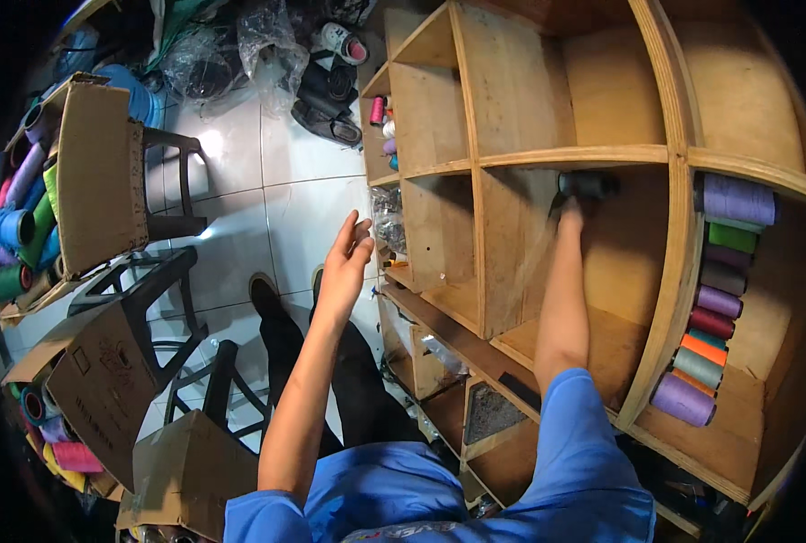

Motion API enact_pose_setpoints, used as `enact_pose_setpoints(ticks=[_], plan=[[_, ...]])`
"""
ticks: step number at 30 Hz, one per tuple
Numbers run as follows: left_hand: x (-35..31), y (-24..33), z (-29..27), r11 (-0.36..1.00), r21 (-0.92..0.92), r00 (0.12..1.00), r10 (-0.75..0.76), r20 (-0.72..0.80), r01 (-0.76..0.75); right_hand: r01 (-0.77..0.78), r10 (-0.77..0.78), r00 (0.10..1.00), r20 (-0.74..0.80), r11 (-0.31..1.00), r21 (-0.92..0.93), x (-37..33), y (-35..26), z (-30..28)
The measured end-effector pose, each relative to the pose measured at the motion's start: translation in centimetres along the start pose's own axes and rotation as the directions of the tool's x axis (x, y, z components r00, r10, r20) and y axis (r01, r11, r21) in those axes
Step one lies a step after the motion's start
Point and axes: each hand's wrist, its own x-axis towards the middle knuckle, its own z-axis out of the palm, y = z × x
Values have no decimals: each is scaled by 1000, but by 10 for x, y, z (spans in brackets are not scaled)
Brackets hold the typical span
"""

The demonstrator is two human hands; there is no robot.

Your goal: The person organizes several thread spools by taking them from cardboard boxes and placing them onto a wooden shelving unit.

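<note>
So your right hand point(573, 210) is deep in the middle cubby of the wooden shelf point(674, 271), fingers closed round a dark thread cone point(587, 185) near the back wall. Your left hand point(347, 258) hangs out in the air over the floor, fingers loosely spread, holding nothing. My worry: you're reaching at full stretch, so the cone could slip or knock the divider and roll off. The stacked colored cones point(712, 312) sit one cubby over, so no real danger there.
</note>
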Motion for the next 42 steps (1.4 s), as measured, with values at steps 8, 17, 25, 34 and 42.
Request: enact_pose_setpoints(ticks=[8,17,25,34,42], plan=[[-37,0,-27,999,13,998,-51,-44,51,-560,473,828,300,707,432,-77,-65,-45],[-127,81,-101,965,158,923,250,-292,-211,64,-377,923,75,342,937,-291,-220,-165],[-271,189,-175,872,284,511,469,-720,-399,32,-944,329,20,33,999,-407,-376,-355],[-326,224,-305,704,410,-28,521,-853,580,176,-864,-78,-497,-503,846,-510,-549,-510],[-333,215,-315,681,345,140,338,-931,647,680,-837,-406,-367,-545,490,-581,-598,-531]])
